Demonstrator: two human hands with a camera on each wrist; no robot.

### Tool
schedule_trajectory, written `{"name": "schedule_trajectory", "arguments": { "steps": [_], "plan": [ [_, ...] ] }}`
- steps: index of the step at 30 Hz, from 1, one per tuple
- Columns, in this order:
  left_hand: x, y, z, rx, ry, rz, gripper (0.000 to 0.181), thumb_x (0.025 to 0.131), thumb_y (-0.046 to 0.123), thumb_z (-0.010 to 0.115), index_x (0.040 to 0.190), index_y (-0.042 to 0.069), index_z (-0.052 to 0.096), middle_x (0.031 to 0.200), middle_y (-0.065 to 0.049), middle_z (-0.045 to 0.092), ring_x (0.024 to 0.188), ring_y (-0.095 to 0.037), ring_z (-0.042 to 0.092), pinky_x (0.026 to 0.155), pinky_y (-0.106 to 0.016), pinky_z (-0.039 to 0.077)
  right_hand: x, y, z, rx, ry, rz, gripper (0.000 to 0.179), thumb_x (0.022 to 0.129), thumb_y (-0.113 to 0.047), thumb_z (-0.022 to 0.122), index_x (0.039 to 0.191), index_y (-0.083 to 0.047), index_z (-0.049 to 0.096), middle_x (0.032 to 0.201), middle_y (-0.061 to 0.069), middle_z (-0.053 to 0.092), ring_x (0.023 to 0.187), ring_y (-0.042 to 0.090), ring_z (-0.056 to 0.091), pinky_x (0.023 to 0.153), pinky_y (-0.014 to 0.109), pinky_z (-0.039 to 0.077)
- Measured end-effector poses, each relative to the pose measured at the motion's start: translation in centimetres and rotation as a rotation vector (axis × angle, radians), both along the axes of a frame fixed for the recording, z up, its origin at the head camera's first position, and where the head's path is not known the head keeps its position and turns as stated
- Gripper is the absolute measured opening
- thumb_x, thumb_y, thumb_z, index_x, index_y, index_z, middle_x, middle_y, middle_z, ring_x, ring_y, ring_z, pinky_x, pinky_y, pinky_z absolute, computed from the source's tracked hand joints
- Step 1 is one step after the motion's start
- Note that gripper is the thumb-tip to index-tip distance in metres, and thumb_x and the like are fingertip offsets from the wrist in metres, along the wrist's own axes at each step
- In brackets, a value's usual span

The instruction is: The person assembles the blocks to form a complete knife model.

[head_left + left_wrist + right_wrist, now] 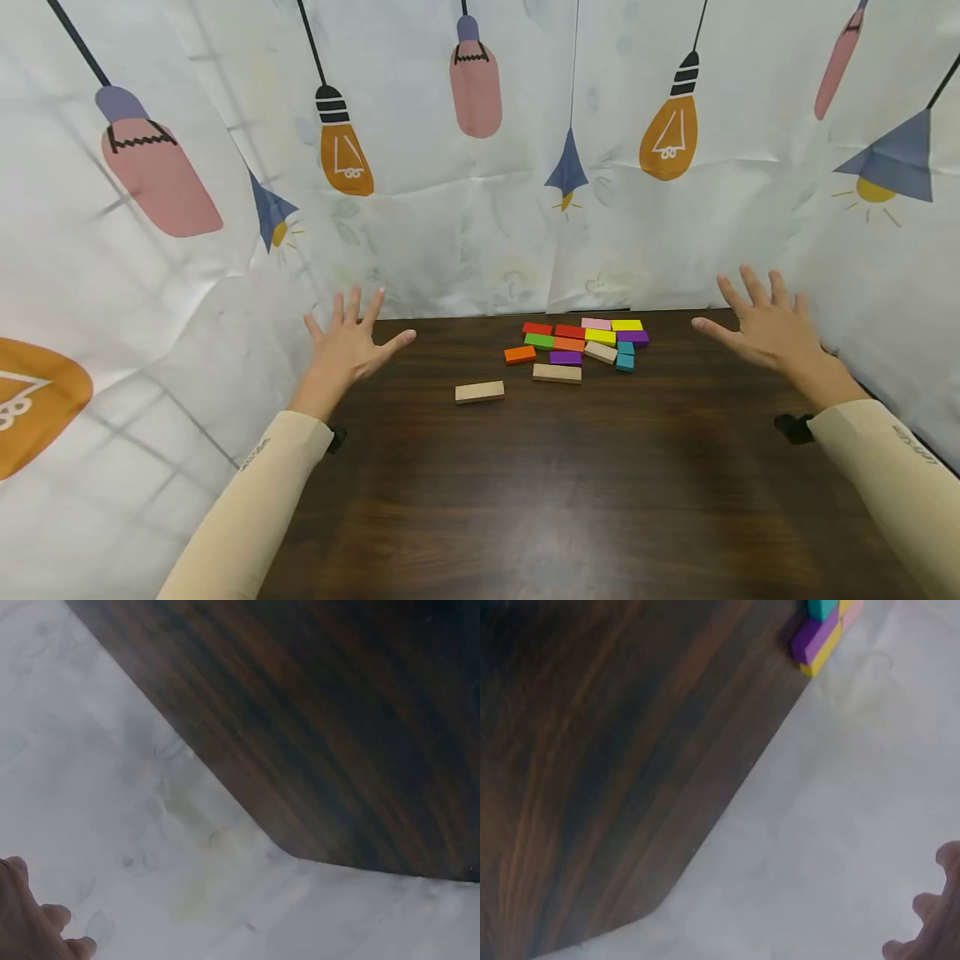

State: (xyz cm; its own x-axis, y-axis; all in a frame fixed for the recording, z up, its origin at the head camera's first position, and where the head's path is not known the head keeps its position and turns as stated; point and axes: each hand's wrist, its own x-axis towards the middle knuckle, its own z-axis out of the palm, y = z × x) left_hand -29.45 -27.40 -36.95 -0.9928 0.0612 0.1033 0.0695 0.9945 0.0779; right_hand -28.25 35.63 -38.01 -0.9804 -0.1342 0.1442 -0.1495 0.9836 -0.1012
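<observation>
My left hand (341,350) is held out with fingers spread at the left, holding nothing. On the other side my right hand (768,329) is likewise spread, touching no block. Between them, near the table's back edge, lies a cluster of small coloured blocks: among them a green block (538,342), an orange block (520,356), a pink block (596,323) and a purple block (566,358). Nearest to the left hand is a plain wooden block (480,392), apart from the rest. Another plain block (557,373) lies at the cluster's front. The right wrist view catches a purple block (815,637) at its top.
A dark wooden table (555,483) spreads out below the hands. White cloth (420,225) printed with lamps and bulbs hangs behind it and along both sides. In the left wrist view the table's rounded corner (289,844) meets the cloth.
</observation>
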Motion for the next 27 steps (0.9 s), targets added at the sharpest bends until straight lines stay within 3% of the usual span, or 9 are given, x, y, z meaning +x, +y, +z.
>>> {"name": "schedule_trajectory", "arguments": {
  "steps": [11, 16, 27],
  "plan": [
    [3.7, 1.6, -3.7, 0.010, -0.040, -0.023, 0.102, 0.086, 0.093, 0.028, 0.164, 0.039, -0.009, 0.173, -0.011, -0.011, 0.159, -0.044, -0.006, 0.108, -0.081, -0.018, 3.2, -2.3, -2.8, -0.009, 0.009, 0.059, 0.095, 0.098, -0.071, 0.046, 0.167, -0.022, 0.002, 0.172, 0.020, -0.003, 0.152, 0.059, -0.002, 0.109, 0.083, 0.006],
    [5.3, 2.7, -5.1, 0.009, -0.054, -0.034, 0.104, 0.085, 0.094, 0.031, 0.165, 0.038, -0.005, 0.174, -0.011, -0.007, 0.159, -0.042, -0.003, 0.111, -0.082, -0.010, 4.7, -3.6, -4.1, -0.031, 0.036, 0.089, 0.095, 0.097, -0.070, 0.050, 0.167, -0.024, 0.005, 0.172, 0.019, 0.005, 0.152, 0.057, 0.005, 0.108, 0.083, 0.011],
    [7.4, 5.0, -7.2, 0.020, -0.064, -0.053, 0.104, 0.083, 0.094, 0.034, 0.165, 0.039, -0.001, 0.174, -0.008, -0.005, 0.161, -0.038, -0.002, 0.112, -0.082, -0.004, 6.5, -6.7, -5.6, -0.109, 0.027, 0.150, 0.095, 0.095, -0.066, 0.057, 0.167, -0.021, 0.014, 0.171, 0.019, 0.011, 0.151, 0.058, 0.011, 0.110, 0.082, 0.013]
  ]
}}
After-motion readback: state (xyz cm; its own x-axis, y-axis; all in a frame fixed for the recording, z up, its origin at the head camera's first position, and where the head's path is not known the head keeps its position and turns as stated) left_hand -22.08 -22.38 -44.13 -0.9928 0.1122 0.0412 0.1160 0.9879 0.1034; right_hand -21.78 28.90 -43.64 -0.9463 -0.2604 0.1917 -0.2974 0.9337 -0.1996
